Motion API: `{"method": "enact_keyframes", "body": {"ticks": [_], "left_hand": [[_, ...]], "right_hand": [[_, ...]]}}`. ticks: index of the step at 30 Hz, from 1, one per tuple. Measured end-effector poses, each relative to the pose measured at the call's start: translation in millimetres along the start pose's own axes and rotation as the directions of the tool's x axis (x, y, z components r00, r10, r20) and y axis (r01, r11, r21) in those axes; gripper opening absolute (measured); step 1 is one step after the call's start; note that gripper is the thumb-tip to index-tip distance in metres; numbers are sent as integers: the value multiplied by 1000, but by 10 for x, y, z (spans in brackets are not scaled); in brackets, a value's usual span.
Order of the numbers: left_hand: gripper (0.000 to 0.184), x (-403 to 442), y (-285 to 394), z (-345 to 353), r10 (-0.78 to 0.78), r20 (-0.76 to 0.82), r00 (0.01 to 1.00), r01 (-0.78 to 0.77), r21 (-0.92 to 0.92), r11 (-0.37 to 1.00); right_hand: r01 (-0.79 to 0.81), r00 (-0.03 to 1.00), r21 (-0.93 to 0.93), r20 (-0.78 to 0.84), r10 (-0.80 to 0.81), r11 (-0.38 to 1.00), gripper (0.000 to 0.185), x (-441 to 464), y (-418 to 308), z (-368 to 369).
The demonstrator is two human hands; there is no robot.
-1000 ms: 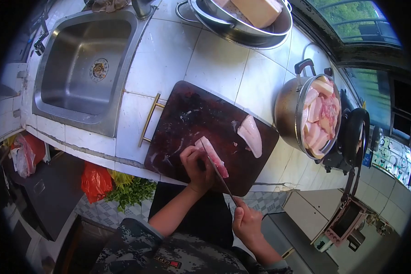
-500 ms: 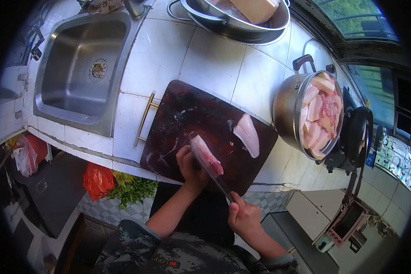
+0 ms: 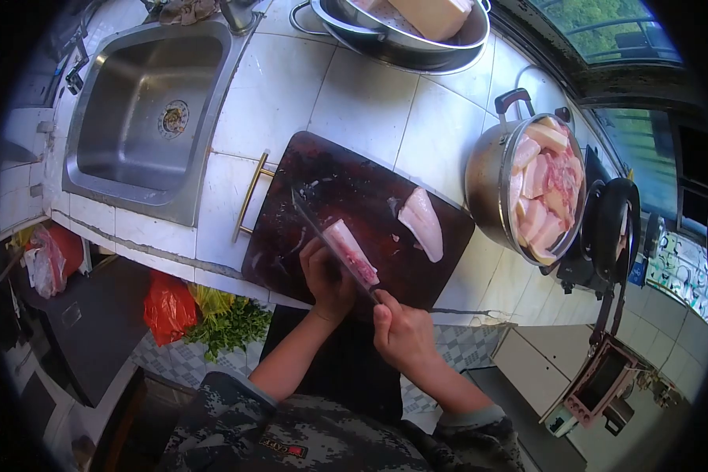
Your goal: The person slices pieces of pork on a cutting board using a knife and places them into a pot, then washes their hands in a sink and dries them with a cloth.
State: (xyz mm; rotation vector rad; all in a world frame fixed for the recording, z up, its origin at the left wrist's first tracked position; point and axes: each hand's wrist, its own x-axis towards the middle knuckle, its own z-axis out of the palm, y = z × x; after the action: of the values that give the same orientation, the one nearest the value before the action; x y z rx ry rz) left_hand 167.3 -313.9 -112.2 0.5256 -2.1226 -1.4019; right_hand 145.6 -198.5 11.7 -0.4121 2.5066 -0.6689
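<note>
White tiles cover the long kitchen worktop, and on them lies a dark reddish-brown rectangular cutting board, set close to the front edge, presumably to keep the work within easy reach. On its near half rests a narrow pink-and-white strip of raw meat, slanting across the surface. Along its left side runs a long grey metal knife, its tip pointing up and away toward the sink side. The right hand is clamped around the knife's handle, thumb by the base of the blade, likely for steering. The left hand sits just beside the strip with fingers curled, perhaps to brace it and keep the tips clear; the blade hides whether they touch the meat. Farther right on the board, a pale, tapered slab of meat lies apart, seemingly out of the blade's way. Just beyond the board's right edge stands a deep metal pot with dark handles, filled with pale pink meat chunks, handily close.
</note>
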Motion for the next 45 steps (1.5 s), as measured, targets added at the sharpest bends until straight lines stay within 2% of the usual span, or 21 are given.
{"method": "enact_keyframes", "body": {"ticks": [4, 6, 10, 12, 14, 16, 20, 22, 23, 25, 34, 39, 45], "left_hand": [[34, 8, 26, 6, 45, -14, 999, -45, -6, 999], [36, -21, 16, 33, 1, -6, 1000, -2, -43, 999], [41, -73, -89, 80, -37, -58, 998, 32, -75, 997], [44, -59, -82, 116, -84, -96, 992, 67, -162, 985], [42, -39, -40, 85, -65, -78, 995, 56, -107, 993], [38, -45, -24, 111, -138, -107, 985, 108, -254, 961], [35, -67, -49, 106, -122, -120, 985, 89, -248, 965], [30, -69, -47, 118, -185, -154, 971, 124, -339, 932], [30, -63, -41, 119, -191, -158, 969, 128, -339, 932], [24, -16, 5, 98, -132, -159, 978, 105, -165, 981], [25, 54, 77, 64, -66, -127, 990, 69, 20, 997], [26, 70, 65, 48, -65, -109, 992, 68, 20, 998], [26, 69, 69, 34, -102, -85, 991, 103, 8, 995]], "right_hand": [[49, 995, 31, -89, -46, 998, 32, -79, 53, 35], [-17, 992, 68, -122, 25, 998, 33, -267, 115, 61], [-96, 995, 23, -38, 97, 995, 35, -648, 280, 144], [-108, 993, 14, -42, 108, 994, 36, -695, 312, 139], [-84, 996, -2, -36, 84, 996, 37, -669, 325, 120], [-59, 998, -14, -36, 59, 998, 38, -632, 344, 120], [4, 998, -6, -55, -4, 1000, 41, -596, 435, 185], [22, 998, -4, -53, -22, 1000, 41, -603, 441, 192], [18, 999, -3, -50, -18, 1000, 42, -611, 440, 194], [17, 999, -3, -41, -17, 1000, 42, -620, 435, 192], [-86, 996, -41, 0, 86, 995, 41, -660, 269, 111], [-124, 987, -91, 95, 132, 988, 38, -588, 198, -40], [-159, 979, -87, 116, 168, 983, 34, -471, 71, -66]]}}
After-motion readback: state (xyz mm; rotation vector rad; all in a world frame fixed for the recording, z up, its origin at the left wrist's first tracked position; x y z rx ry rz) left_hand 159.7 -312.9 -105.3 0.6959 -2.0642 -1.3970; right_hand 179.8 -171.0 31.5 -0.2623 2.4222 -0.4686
